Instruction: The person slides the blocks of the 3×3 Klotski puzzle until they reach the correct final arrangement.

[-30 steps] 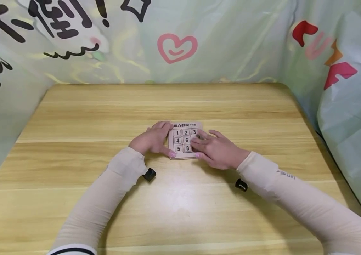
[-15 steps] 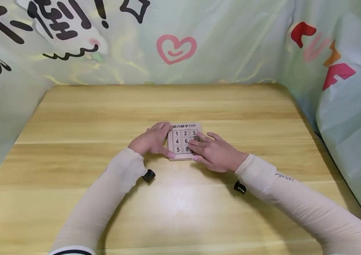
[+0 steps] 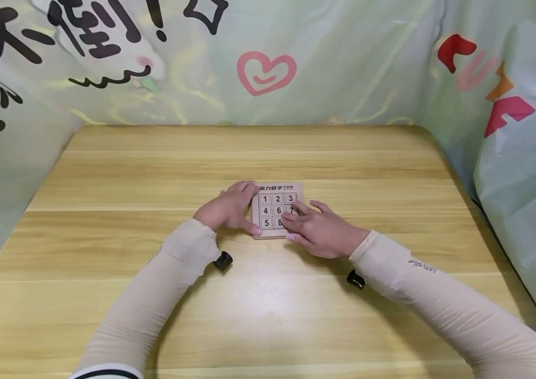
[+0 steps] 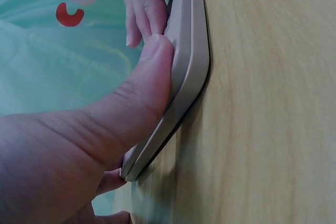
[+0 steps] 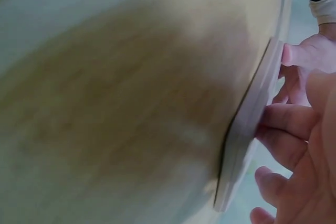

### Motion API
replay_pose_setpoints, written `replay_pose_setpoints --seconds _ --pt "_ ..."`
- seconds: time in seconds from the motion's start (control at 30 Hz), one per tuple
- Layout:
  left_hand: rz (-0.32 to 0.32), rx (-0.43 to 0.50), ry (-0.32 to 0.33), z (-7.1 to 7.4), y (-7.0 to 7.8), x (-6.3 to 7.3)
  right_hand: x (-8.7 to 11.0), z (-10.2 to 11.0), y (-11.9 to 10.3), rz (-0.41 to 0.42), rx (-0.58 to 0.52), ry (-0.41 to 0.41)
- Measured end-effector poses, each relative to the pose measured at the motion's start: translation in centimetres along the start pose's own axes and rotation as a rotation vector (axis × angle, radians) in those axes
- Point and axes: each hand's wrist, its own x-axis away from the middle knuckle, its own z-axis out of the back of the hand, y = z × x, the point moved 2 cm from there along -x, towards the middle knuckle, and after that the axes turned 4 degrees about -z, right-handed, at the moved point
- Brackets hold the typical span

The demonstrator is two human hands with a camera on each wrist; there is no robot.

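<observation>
A pinkish-beige number slide puzzle (image 3: 272,233) lies flat on the table, its tiles showing 1, 2, 3, then 4, 6, 7, then 5 and a partly covered 8. My left hand (image 3: 227,207) holds the board's left side, with the thumb on the near corner and the fingers at the far corner. In the left wrist view the left thumb (image 4: 142,87) presses on the board's edge. From the right, my right hand (image 3: 326,230) reaches over with extended fingers, the tips touching the lower right tiles. Those fingers hide the bottom right place. The right wrist view shows the board (image 5: 247,129) edge-on under the fingertips.
The wooden table (image 3: 154,173) carries the puzzle near its middle. A printed fabric backdrop (image 3: 343,63) stands along the back and both sides. Beige sleeves cover both arms, and a small black device (image 3: 356,279) sits under the right wrist; another (image 3: 222,261) is at the left.
My right fingers have slid slightly down the board, toward its near edge. The 7 tile, covered earlier, now shows. My left hand keeps its hold on the board.
</observation>
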Motion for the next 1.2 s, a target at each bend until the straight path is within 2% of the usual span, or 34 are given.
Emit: replay_pose_setpoints --seconds 0.23,0.47,0.67,0.9,1.1,1.2 --pt "0.007 0.002 -0.001 0.0 0.2 -0.1 -0.1 0.0 -0.1 -0.019 -0.018 -0.035" --pt "0.006 0.012 -0.005 0.0 0.4 -0.1 0.7 -0.8 0.7 -0.022 -0.055 0.009" --pt "0.006 0.003 -0.002 0.0 0.3 0.0 1.1 -1.0 1.1 -0.058 -0.028 0.022" --pt "0.003 0.022 -0.006 0.0 0.4 0.0 1.2 -0.1 0.4 -0.085 -0.026 -0.046" --pt "0.015 0.017 -0.008 0.0 0.3 0.0 1.6 1.0 -0.6 -0.041 -0.019 -0.076" --pt "0.013 0.015 -0.002 0.1 0.3 0.1 1.6 1.5 -0.9 -0.027 -0.028 -0.062"
